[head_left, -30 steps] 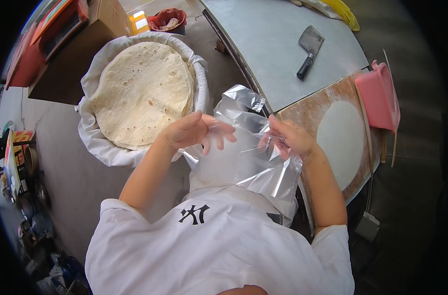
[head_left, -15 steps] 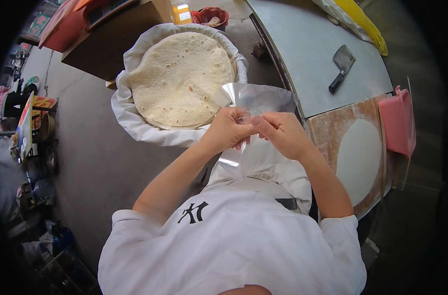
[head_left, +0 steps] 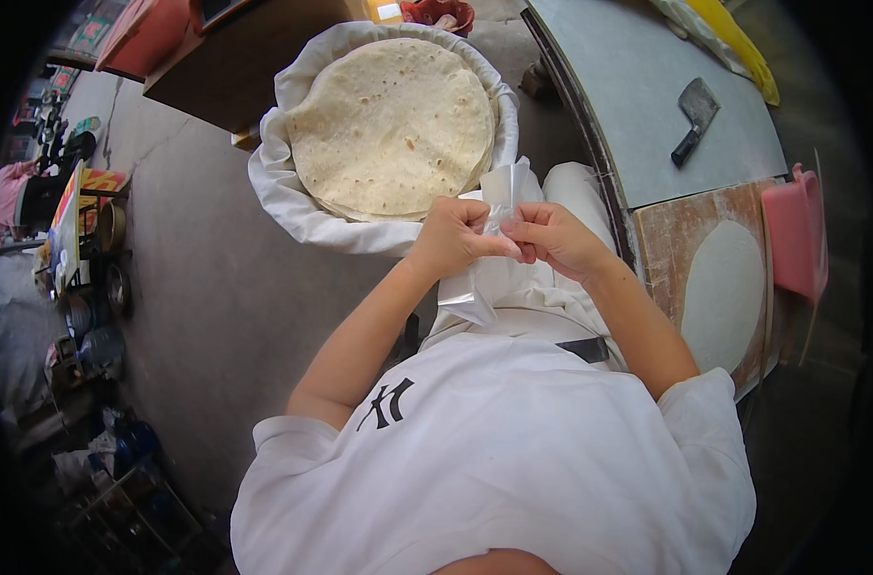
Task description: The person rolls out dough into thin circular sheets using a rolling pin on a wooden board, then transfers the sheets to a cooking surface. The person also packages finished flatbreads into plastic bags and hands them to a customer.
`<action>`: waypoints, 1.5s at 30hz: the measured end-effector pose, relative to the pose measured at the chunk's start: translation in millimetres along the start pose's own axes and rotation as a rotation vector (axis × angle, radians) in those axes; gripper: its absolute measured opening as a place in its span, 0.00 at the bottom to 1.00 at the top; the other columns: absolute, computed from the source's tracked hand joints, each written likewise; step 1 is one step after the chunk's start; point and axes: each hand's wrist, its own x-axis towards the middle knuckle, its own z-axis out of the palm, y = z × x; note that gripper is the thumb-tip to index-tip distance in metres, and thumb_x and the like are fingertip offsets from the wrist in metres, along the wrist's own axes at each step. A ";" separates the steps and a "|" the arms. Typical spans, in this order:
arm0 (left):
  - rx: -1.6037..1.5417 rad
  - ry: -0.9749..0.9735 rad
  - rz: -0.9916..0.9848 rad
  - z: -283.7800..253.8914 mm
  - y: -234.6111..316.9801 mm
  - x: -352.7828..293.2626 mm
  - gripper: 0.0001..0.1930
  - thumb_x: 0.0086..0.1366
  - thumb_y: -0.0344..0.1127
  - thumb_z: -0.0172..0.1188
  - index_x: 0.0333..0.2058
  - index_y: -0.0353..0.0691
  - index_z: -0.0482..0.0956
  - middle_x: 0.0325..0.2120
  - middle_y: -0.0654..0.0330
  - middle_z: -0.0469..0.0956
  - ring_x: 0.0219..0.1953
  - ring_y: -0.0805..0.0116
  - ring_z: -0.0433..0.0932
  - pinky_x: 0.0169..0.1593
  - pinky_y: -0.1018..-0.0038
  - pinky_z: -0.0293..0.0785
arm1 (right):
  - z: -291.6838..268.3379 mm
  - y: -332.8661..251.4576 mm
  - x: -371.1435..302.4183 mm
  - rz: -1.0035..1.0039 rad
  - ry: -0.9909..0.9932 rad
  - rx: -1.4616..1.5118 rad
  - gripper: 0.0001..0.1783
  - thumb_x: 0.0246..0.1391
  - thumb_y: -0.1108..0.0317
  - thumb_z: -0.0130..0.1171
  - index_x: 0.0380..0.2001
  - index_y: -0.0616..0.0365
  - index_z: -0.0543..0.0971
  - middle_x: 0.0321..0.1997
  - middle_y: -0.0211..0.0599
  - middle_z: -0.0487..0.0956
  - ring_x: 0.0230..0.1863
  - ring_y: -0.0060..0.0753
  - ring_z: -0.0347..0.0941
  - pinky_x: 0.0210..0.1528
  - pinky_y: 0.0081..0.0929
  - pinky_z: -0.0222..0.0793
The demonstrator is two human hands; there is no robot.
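Drawn narrower since the earlier frame, clear plastic film [head_left: 500, 188] is being bunched. At the grip's half past ten, stacked flatbreads [head_left: 393, 129] are being cradled by white cloth [head_left: 329, 230], nearer the left hand [head_left: 453, 236]. Between it and the right hand [head_left: 558, 238], film is being pinched, its length being angled from twelve to seven o'clock, its middle being hidden by both hands.

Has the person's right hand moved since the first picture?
Yes: the right hand has moved left, away from the board, toward the left hand.

Left fingers [head_left: 492, 245] and right fingers [head_left: 534, 232] curled close together, forearms [head_left: 371, 331] angled inward
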 end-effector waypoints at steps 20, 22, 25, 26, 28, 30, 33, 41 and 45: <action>0.504 0.279 -0.396 -64.3 -63.5 99.8 0.07 0.62 0.32 0.59 0.35 0.36 0.82 0.26 0.61 0.82 0.28 0.73 0.79 0.34 0.76 0.74 | -84.5 -27.6 12.2 -0.191 0.505 -0.976 0.18 0.57 0.61 0.62 0.20 0.61 0.71 0.20 0.35 0.74 0.23 0.26 0.66 0.27 0.31 0.61; 0.160 0.365 -0.418 -80.7 -88.8 91.8 0.06 0.64 0.31 0.59 0.34 0.36 0.82 0.25 0.66 0.80 0.28 0.79 0.77 0.34 0.79 0.73 | -72.2 -17.2 47.3 -0.348 0.495 -0.781 0.11 0.56 0.63 0.61 0.32 0.60 0.76 0.30 0.36 0.82 0.31 0.29 0.76 0.35 0.26 0.68; -0.048 0.333 -0.408 -87.7 -99.9 88.8 0.05 0.64 0.31 0.61 0.37 0.37 0.80 0.28 0.68 0.78 0.28 0.80 0.75 0.34 0.81 0.72 | -61.0 -15.7 106.5 -0.343 0.283 -0.432 0.21 0.54 0.74 0.54 0.53 0.60 0.72 0.49 0.37 0.82 0.48 0.27 0.77 0.48 0.22 0.69; -0.088 0.321 -0.393 -89.1 -104.1 88.1 0.06 0.64 0.32 0.61 0.38 0.37 0.80 0.29 0.68 0.78 0.28 0.80 0.75 0.34 0.81 0.71 | -56.8 -14.9 124.8 -0.299 0.213 -0.333 0.25 0.53 0.76 0.52 0.57 0.61 0.70 0.52 0.39 0.81 0.50 0.26 0.75 0.50 0.21 0.68; 0.070 0.365 -0.289 -78.4 -92.7 89.0 0.10 0.64 0.32 0.61 0.44 0.36 0.78 0.31 0.66 0.78 0.29 0.79 0.75 0.35 0.80 0.72 | -47.0 -9.8 146.1 -0.247 0.117 -0.210 0.32 0.52 0.80 0.48 0.63 0.62 0.66 0.58 0.41 0.78 0.54 0.26 0.73 0.53 0.21 0.67; 0.239 0.405 -0.213 -63.4 -69.4 94.1 0.16 0.63 0.32 0.62 0.49 0.36 0.76 0.34 0.60 0.79 0.31 0.74 0.76 0.37 0.77 0.73 | -39.1 -4.5 156.5 -0.230 0.061 -0.161 0.36 0.51 0.82 0.45 0.67 0.63 0.61 0.61 0.44 0.76 0.56 0.26 0.72 0.55 0.21 0.67; 0.455 0.498 -0.050 -52.6 -59.4 94.8 0.28 0.60 0.31 0.63 0.60 0.41 0.69 0.41 0.48 0.78 0.38 0.59 0.79 0.43 0.68 0.74 | -37.6 -9.2 139.8 -0.205 0.036 -0.231 0.35 0.50 0.83 0.45 0.65 0.63 0.64 0.59 0.39 0.77 0.54 0.21 0.73 0.49 0.19 0.68; 0.917 0.337 0.180 -31.4 -58.7 106.4 0.11 0.58 0.29 0.64 0.41 0.38 0.83 0.40 0.56 0.76 0.40 0.58 0.77 0.42 0.66 0.75 | -86.5 -3.4 52.4 0.002 0.118 -0.377 0.21 0.52 0.79 0.47 0.50 0.64 0.77 0.47 0.38 0.82 0.46 0.19 0.77 0.51 0.19 0.67; 0.602 0.359 -0.014 -37.0 -81.2 113.7 0.08 0.61 0.32 0.65 0.37 0.35 0.82 0.34 0.62 0.76 0.32 0.68 0.78 0.39 0.74 0.74 | -88.7 5.2 45.2 -0.066 0.185 -0.318 0.21 0.53 0.78 0.47 0.50 0.65 0.77 0.44 0.38 0.83 0.47 0.23 0.77 0.52 0.21 0.69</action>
